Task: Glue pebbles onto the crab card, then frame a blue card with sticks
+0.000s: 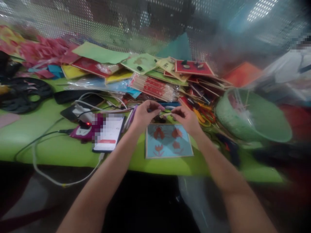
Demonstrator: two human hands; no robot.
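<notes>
My left hand [145, 113] is pinched, with a small purple piece [161, 107] showing at its fingertips; blur hides what kind of thing it is. Opposite it, my right hand [186, 117] pinches a short pale stick-like piece [167, 114]. The fingertips of both hands are close together but apart. Just below them lies a light blue card [167, 152] with orange-red cut-out shapes, among them a tulip, on the green table [136, 160]. Small dark bits lie between the hands and the card.
On my left are a phone [109, 132], a purple power adapter [85, 131] and loose cables. A translucent green bowl [264, 119] stands at right, beside scissors [202, 118]. Coloured cards [194, 67] and packed sticks [153, 85] are heaped behind. Someone in pale clothing is at far right.
</notes>
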